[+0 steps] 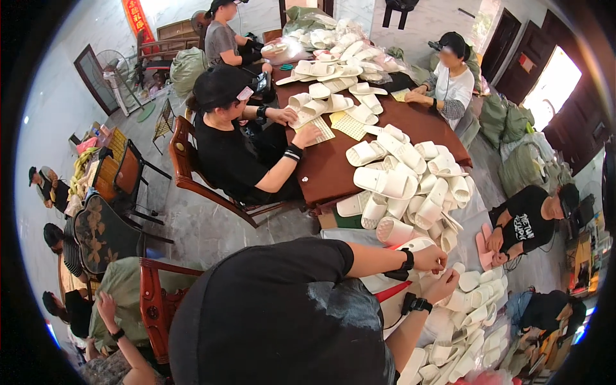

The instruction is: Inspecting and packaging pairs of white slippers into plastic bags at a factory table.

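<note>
beside the white slippers (410, 186), both hands (436, 273)

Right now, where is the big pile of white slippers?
In the head view, the pile of white slippers lies on the brown table, right of centre.

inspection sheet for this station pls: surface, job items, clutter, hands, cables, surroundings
Surface: brown wooden table, partly bare.
Job's things: white slippers heaped along the table; more white slippers by the hands.
Clutter: yellow perforated sheets; clear plastic bags at the far end.
Grippers: left hand and right hand pinch something small and white between them; what it is cannot be told.
Cables: nothing seen.
Surroundings: seated co-workers round the table, wooden chair, standing fan, green sacks.
</note>
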`<state>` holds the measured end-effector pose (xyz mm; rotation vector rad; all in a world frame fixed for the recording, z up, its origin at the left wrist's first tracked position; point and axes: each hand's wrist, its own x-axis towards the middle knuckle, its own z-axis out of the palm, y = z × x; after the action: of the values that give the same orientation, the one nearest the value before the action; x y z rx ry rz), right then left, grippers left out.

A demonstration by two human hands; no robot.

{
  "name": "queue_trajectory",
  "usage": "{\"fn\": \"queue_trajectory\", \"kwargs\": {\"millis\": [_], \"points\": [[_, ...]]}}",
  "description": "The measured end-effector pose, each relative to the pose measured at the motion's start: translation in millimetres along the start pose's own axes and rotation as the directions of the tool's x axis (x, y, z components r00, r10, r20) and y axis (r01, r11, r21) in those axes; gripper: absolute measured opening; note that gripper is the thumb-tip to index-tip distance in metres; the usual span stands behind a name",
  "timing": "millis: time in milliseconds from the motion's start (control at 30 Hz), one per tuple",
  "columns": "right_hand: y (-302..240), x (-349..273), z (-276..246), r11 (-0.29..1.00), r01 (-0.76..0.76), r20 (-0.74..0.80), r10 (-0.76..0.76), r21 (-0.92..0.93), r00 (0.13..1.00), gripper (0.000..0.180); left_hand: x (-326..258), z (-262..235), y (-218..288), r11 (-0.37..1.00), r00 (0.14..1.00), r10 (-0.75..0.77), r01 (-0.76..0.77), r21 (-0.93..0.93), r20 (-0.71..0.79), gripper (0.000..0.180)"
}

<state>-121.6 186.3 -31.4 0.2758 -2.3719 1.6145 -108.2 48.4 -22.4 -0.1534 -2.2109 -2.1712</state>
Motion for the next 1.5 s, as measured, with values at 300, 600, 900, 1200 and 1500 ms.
{"fn": "queue_trajectory", "kwargs": {"millis": [300,600,900,1200,1500], "points": [[-5.6,-1.8,0.7,0.999,-0.021,0.020,0.020,0.036,1.000,0.019,1.0,0.1,-4.2,1.000,1.000,0.027,-0.027,-0.002,-0.004,0.006],[-8.5,-3.7,0.5,0.998,-0.014,0.012,0.013,0.059,1.000,0.017,2.0,-1.6,-0.1,0.999,0.999,0.034,-0.034,0.021,-0.001,0.008],[-5.8,-6.3,3.8,0.992,-0.040,-0.007,0.041,0.119,0.999,0.018,4.4,-1.4,-5.2,0.998,1.000,0.019,-0.019,0.054,0.009,0.006],[-9.2,-4.8,2.6,0.997,-0.045,0.057,0.042,0.057,0.997,0.015,6.1,1.9,-11.3,0.999,0.999,0.024,-0.023,0.030,-0.024,0.002],[-7.0,-3.7,3.1,0.999,-0.015,0.047,0.012,0.047,0.999,0.016,7.9,1.2,-12.5,0.999,0.998,0.034,-0.035,-0.016,-0.057,0.007]]}}
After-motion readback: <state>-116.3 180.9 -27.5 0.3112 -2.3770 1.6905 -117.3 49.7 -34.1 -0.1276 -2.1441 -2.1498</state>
